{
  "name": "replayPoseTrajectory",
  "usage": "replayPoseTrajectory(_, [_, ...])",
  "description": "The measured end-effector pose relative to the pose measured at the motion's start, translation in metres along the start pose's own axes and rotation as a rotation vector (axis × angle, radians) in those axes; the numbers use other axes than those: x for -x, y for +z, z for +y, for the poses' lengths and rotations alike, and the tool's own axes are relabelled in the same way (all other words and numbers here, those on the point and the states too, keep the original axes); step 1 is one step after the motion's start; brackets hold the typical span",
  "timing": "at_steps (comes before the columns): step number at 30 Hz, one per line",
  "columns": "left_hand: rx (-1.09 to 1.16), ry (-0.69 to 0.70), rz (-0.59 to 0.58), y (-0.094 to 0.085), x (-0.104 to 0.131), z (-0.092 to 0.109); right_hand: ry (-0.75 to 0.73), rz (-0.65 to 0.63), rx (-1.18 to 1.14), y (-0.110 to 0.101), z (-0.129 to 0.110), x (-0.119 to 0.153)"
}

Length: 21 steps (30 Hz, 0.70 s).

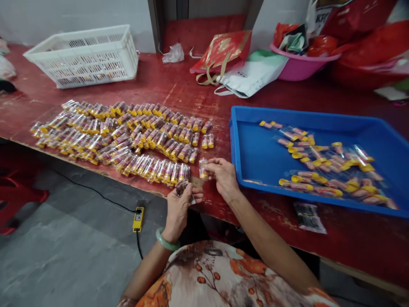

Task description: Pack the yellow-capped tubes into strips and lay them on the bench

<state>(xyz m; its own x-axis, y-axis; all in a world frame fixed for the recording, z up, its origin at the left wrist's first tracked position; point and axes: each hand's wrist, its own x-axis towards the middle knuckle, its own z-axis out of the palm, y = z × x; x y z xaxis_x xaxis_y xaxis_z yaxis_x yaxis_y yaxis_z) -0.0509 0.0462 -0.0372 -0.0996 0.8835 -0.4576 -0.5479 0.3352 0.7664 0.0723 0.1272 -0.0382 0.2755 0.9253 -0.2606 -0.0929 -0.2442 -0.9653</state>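
My right hand (pixel 223 175) pinches a small clear tube with a yellow end (pixel 202 169), just above the table's front edge. Close by on the left, my left hand (pixel 180 204) is closed on a small dark packet (pixel 182 187); its details are blurred. Left of my hands, several rows of wrapped tubes with yellow caps (pixel 153 136) lie side by side on the red table (pixel 179 91). On the right, a blue tray (pixel 234 145) holds loose tubes with pink contents and yellow caps (pixel 319 155), scattered over its right part.
A white plastic basket (pixel 92 64) stands at the back left. Behind the tray lie a red bag (pixel 228 49), a white bag (pixel 252 74) and a pink basin (pixel 297 66). A dark packet (pixel 308 217) lies before the tray. A yellow power socket (pixel 138 218) is on the floor.
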Motion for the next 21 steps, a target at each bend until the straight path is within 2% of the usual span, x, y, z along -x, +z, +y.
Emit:
replayPoseTrajectory(2, [0.081,-0.066,0.0,-0.003,0.006,0.003,-0.038,0.091,0.048,0.014,0.005,-0.026])
replayPoseTrajectory(5, [0.178,-0.229,-0.093,-0.008,0.02,0.007,-0.108,0.163,0.146,0.031,0.006,-0.05])
replayPoseTrajectory(7, [0.165,-0.282,-0.145,-0.009,0.027,0.009,-0.188,0.172,0.215,0.034,0.001,-0.049])
replayPoseTrajectory(10, [0.087,-0.303,-0.169,-0.009,0.031,0.012,-0.328,0.136,0.312,0.02,-0.012,-0.018])
replayPoseTrajectory(13, [0.045,-0.29,-0.214,-0.007,0.032,0.014,-0.507,0.038,0.428,-0.026,-0.03,0.019])
replayPoseTrajectory(15, [0.033,-0.27,-0.268,-0.003,0.033,0.015,-0.712,0.018,0.604,-0.071,-0.044,0.029])
replayPoseTrajectory(16, [0.024,-0.266,-0.296,-0.001,0.034,0.015,-0.744,0.009,0.697,-0.094,-0.05,0.027])
replayPoseTrajectory(17, [0.014,-0.265,-0.324,0.001,0.036,0.016,-0.717,-0.03,0.792,-0.117,-0.055,0.02])
replayPoseTrajectory(19, [-0.004,-0.272,-0.372,0.008,0.039,0.015,-0.538,-0.201,0.942,-0.152,-0.059,0.001])
replayPoseTrajectory(21, [-0.013,-0.28,-0.399,0.015,0.044,0.013,-0.376,-0.391,0.978,-0.172,-0.057,-0.021])
